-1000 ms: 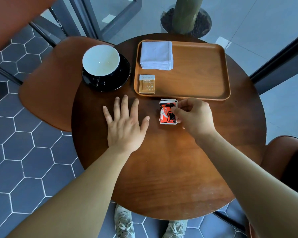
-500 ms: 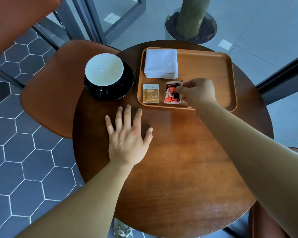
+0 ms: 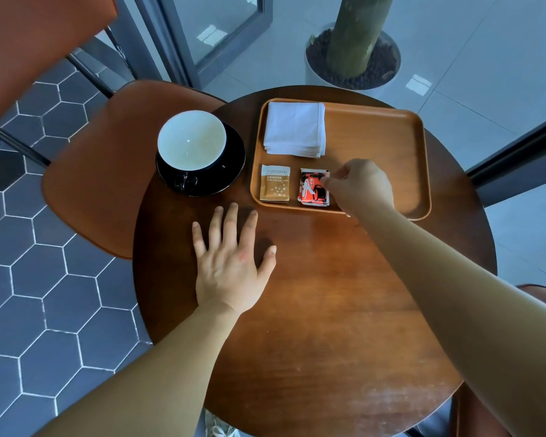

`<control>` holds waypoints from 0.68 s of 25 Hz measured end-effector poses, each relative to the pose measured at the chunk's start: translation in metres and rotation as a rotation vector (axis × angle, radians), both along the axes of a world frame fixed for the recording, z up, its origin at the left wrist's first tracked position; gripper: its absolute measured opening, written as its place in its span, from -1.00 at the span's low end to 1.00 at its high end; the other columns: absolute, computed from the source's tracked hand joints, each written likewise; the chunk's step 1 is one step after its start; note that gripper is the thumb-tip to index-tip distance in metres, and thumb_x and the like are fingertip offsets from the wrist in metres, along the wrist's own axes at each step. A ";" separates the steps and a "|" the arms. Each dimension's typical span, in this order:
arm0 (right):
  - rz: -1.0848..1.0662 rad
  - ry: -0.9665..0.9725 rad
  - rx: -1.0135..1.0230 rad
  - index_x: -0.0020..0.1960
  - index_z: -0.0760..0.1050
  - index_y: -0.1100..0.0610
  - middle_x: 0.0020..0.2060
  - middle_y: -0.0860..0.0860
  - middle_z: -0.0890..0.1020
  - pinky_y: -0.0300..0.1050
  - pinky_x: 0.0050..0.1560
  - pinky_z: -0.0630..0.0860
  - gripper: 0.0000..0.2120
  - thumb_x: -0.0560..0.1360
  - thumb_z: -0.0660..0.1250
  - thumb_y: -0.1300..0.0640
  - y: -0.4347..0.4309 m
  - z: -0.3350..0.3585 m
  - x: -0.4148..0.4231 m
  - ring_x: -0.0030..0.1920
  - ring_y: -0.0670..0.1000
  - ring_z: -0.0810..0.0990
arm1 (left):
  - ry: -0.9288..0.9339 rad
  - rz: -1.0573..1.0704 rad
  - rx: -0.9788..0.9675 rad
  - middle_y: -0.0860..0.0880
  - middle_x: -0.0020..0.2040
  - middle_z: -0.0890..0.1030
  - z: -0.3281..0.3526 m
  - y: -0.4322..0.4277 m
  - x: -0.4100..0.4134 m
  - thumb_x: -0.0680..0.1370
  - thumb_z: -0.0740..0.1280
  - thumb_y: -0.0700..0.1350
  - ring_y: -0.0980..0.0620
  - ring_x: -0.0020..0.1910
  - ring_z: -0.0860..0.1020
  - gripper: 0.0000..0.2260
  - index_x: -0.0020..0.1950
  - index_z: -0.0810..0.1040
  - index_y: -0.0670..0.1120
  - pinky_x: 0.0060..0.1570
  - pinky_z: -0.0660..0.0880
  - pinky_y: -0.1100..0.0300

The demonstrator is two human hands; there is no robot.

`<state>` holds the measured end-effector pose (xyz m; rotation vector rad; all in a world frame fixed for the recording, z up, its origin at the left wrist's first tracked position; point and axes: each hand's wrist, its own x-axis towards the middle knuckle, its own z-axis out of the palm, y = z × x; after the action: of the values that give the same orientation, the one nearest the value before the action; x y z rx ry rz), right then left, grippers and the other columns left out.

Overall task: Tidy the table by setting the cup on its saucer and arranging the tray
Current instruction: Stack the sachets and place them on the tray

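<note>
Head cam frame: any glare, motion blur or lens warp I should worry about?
Head view: soft daylight, no hard glare, only a pale sheen on the table top; faint shadow beside the left hand; right hand pinching the red packet looks slightly soft; table rim bows from the wide lens.

A single head-worn camera looks steeply down from close above the round desk (image 3: 312,310). It faces forward. Both forearms enter from the near edge.

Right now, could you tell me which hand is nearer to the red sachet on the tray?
Right. The right hand pinches the red sachet; the left hand lies flat on the table, well apart.
</note>
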<state>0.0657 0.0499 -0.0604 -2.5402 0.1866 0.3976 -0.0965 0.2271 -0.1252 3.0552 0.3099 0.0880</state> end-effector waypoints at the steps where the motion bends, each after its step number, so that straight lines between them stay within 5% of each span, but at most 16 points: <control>1: 0.013 -0.001 0.000 0.01 0.59 0.06 -0.23 0.00 0.63 0.05 -0.17 0.66 -0.79 0.47 0.40 -0.05 -0.003 0.001 -0.001 -0.19 0.11 0.64 | 0.007 0.003 0.002 -0.15 0.55 0.30 0.001 0.000 0.000 0.59 0.03 0.30 -0.18 0.57 0.17 -0.41 0.52 0.32 0.01 0.50 0.07 -0.31; 6: 0.123 -0.014 -0.003 0.05 0.55 0.00 -0.13 -0.03 0.66 0.07 -0.13 0.65 -0.75 0.45 0.43 -0.09 -0.010 0.004 -0.004 -0.12 0.07 0.63 | 0.054 0.007 -0.006 -0.15 0.56 0.29 0.008 -0.001 0.000 0.58 0.00 0.31 -0.18 0.58 0.17 -0.38 0.52 0.33 0.00 0.50 0.07 -0.31; 11: 0.179 0.002 -0.023 0.21 0.52 -0.01 -0.06 -0.02 0.68 0.09 -0.05 0.63 -0.66 0.47 0.43 -0.06 -0.003 0.003 0.001 -0.04 0.09 0.64 | -0.044 -0.029 -0.138 -0.17 0.49 0.40 0.011 0.006 0.001 0.55 0.21 0.18 -0.18 0.54 0.27 -0.50 0.41 0.48 -0.05 0.47 0.13 -0.36; 17: 0.189 -0.002 0.012 0.29 0.49 -0.11 -0.13 -0.07 0.71 0.03 -0.02 0.61 -0.62 0.49 0.41 -0.09 -0.003 0.003 0.001 -0.03 0.09 0.65 | -0.215 -0.338 -0.244 -0.23 0.45 0.41 0.023 0.006 0.035 0.60 0.26 -0.02 -0.19 0.52 0.31 -0.59 0.39 0.48 -0.18 0.45 0.31 -0.18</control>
<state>0.0669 0.0469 -0.0574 -2.5550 -0.0569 0.4668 -0.0616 0.2328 -0.1018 2.7749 -0.1951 0.3293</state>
